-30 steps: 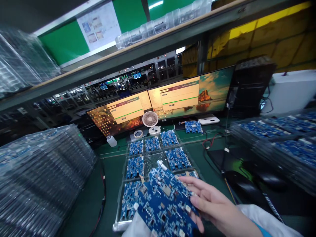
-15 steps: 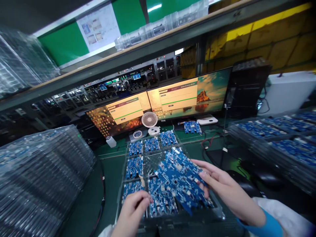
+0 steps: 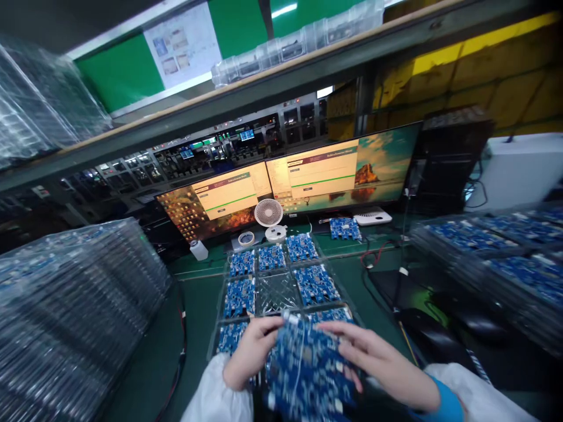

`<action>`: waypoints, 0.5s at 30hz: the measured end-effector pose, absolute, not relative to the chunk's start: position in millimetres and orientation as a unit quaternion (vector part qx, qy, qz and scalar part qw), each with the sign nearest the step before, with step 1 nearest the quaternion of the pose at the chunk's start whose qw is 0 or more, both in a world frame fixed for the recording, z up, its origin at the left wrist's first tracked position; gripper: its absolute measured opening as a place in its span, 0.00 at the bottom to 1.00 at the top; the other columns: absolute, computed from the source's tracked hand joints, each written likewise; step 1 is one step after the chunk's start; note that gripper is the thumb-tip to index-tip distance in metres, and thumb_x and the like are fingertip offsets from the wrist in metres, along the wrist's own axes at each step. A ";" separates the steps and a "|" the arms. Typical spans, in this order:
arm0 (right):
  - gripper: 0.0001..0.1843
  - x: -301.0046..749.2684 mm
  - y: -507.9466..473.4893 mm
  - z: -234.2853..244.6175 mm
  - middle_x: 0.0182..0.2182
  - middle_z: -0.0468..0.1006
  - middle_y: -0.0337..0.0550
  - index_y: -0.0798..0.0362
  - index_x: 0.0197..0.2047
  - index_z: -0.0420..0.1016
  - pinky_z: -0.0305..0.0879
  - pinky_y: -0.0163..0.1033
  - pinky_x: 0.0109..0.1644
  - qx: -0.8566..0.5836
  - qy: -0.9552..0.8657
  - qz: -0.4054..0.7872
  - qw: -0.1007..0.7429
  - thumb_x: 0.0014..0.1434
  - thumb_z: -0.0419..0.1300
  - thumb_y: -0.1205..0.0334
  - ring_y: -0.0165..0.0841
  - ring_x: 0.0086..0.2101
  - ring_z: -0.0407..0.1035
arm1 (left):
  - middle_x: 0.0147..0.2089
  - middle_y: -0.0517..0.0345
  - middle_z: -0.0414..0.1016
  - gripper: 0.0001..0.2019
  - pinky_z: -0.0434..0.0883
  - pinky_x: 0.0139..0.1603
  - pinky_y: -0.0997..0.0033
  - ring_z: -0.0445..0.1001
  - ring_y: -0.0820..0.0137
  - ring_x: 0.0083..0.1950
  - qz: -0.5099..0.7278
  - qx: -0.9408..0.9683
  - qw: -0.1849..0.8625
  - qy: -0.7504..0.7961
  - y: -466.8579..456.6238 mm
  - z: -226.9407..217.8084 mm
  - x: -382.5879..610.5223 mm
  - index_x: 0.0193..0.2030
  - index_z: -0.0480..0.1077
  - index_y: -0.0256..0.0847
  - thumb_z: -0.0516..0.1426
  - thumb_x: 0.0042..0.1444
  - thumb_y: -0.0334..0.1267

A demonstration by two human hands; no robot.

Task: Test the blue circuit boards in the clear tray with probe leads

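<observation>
Handling step: right grip (image 3: 378,357) holds circuit board (image 3: 308,372) at tray's (image 3: 277,291) near side; left grip's (image 3: 253,347) closure unclear; next, likely steady support.

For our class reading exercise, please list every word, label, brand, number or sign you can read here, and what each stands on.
"Build a Smarter World" (probable, faint): right monitor.
Left monitor: similar banner, too small to read surely.
White sheet on the green board: print too small.
Held circuit board: blurred, no markings legible.
</observation>
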State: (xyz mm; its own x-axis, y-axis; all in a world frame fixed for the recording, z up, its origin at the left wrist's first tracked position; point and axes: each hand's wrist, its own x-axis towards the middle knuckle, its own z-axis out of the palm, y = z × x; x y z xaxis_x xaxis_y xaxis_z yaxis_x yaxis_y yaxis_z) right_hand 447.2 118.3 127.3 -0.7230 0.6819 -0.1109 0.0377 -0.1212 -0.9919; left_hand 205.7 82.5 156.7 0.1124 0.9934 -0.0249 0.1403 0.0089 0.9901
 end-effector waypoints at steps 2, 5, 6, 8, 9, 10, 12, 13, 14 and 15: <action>0.41 447.8 128.1 108.1 0.26 0.66 0.35 0.55 0.63 0.57 0.63 0.32 0.28 -0.344 -0.544 0.695 0.321 0.56 0.57 0.36 0.26 0.24 0.63 | 0.47 0.49 0.79 0.15 0.69 0.54 0.62 0.75 0.60 0.49 0.508 0.458 0.549 0.481 83.1 136.2 214.2 0.44 0.78 0.42 0.62 0.50 0.44; 0.49 445.9 137.3 85.6 0.24 0.66 0.34 0.58 0.64 0.52 0.62 0.34 0.28 -0.400 -0.491 0.678 0.372 0.52 0.58 0.32 0.27 0.24 0.64 | 0.47 0.48 0.78 0.22 0.69 0.50 0.66 0.75 0.64 0.46 0.540 0.383 0.634 0.399 83.3 122.0 228.9 0.49 0.74 0.40 0.66 0.46 0.42; 0.51 445.0 138.7 81.6 0.25 0.67 0.34 0.58 0.64 0.52 0.63 0.34 0.28 -0.408 -0.490 0.674 0.373 0.50 0.59 0.31 0.28 0.24 0.65 | 0.44 0.50 0.78 0.23 0.69 0.47 0.69 0.75 0.67 0.42 0.544 0.366 0.643 0.397 85.4 120.5 232.4 0.49 0.74 0.39 0.66 0.45 0.41; 0.50 444.7 140.0 79.4 0.28 0.69 0.37 0.57 0.63 0.55 0.66 0.37 0.30 -0.414 -0.505 0.663 0.367 0.49 0.59 0.30 0.30 0.26 0.67 | 0.35 0.56 0.76 0.20 0.68 0.37 0.76 0.72 0.75 0.34 0.555 0.337 0.620 0.441 95.2 118.8 234.4 0.44 0.74 0.37 0.68 0.43 0.41; 0.48 446.3 140.4 80.8 0.31 0.71 0.40 0.55 0.62 0.58 0.68 0.38 0.32 -0.417 -0.517 0.653 0.364 0.49 0.58 0.30 0.31 0.28 0.68 | 0.31 0.59 0.74 0.18 0.65 0.33 0.79 0.69 0.78 0.30 0.561 0.328 0.598 0.470 102.9 117.6 232.2 0.40 0.74 0.37 0.68 0.43 0.41; 0.45 449.6 140.7 83.1 0.35 0.72 0.43 0.54 0.60 0.62 0.70 0.39 0.35 -0.422 -0.532 0.638 0.362 0.49 0.58 0.30 0.33 0.31 0.70 | 0.27 0.62 0.72 0.16 0.63 0.29 0.80 0.66 0.79 0.27 0.564 0.324 0.574 0.498 112.1 116.0 227.6 0.37 0.74 0.36 0.68 0.43 0.42; 0.40 462.8 141.8 87.3 0.41 0.74 0.47 0.53 0.54 0.68 0.71 0.41 0.41 -0.443 -0.562 0.597 0.362 0.49 0.59 0.31 0.36 0.37 0.71 | 0.25 0.65 0.69 0.17 0.60 0.27 0.80 0.64 0.80 0.25 0.571 0.340 0.515 0.541 134.4 111.6 211.7 0.36 0.73 0.36 0.67 0.43 0.45; 0.38 473.0 142.4 87.7 0.43 0.74 0.49 0.52 0.52 0.70 0.71 0.42 0.44 -0.458 -0.574 0.574 0.363 0.49 0.59 0.31 0.37 0.40 0.71 | 0.25 0.64 0.69 0.19 0.60 0.27 0.80 0.64 0.79 0.25 0.574 0.352 0.477 0.564 146.8 108.9 201.1 0.37 0.72 0.36 0.66 0.43 0.47; 0.36 485.6 142.9 86.0 0.45 0.74 0.50 0.52 0.50 0.72 0.71 0.42 0.46 -0.475 -0.582 0.551 0.364 0.49 0.58 0.31 0.38 0.41 0.71 | 0.26 0.64 0.70 0.20 0.61 0.27 0.79 0.65 0.78 0.25 0.576 0.358 0.433 0.593 159.5 105.9 189.4 0.38 0.72 0.37 0.66 0.42 0.49; 0.35 500.4 143.1 81.7 0.45 0.74 0.51 0.52 0.49 0.73 0.71 0.43 0.47 -0.489 -0.587 0.532 0.365 0.50 0.58 0.32 0.39 0.41 0.71 | 0.27 0.62 0.71 0.22 0.63 0.29 0.77 0.67 0.76 0.26 0.575 0.360 0.384 0.626 172.3 102.6 177.5 0.39 0.71 0.37 0.64 0.42 0.51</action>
